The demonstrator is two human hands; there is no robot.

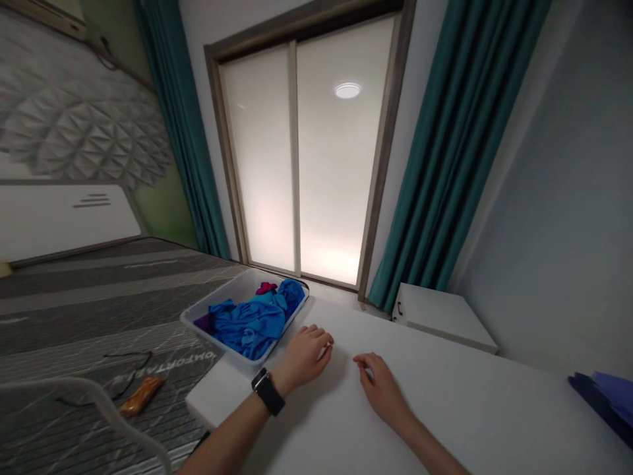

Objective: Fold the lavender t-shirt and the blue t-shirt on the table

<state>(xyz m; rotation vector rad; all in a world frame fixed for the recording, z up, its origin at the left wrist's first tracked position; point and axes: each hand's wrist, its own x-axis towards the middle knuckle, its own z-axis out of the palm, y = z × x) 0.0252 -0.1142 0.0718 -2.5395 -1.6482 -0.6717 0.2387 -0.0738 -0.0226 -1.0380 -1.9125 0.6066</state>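
Note:
Just above the white tabletop is my left hand (305,356), a dark watch (268,390) on its wrist. Its fingers are loosely bent, with the thumb apart and nothing held. Across a small gap to the right, my right hand (382,388) has its fingers reaching forward and its thumb apart, also holding nothing. Nearest to the left hand stands a translucent plastic bin (217,344). Inside lies a crumpled heap of blue clothes (252,320), with a red-pink piece (266,288) at the back and a purple bit at the left.
The white table (459,415) extends to the right, where dark blue and purple folded cloth (606,399) lies at the edge. Left is a grey-patterned mattress (163,290) bearing an orange-brown packet (142,396) and a black cord. A white cabinet (445,313) stands beyond the table.

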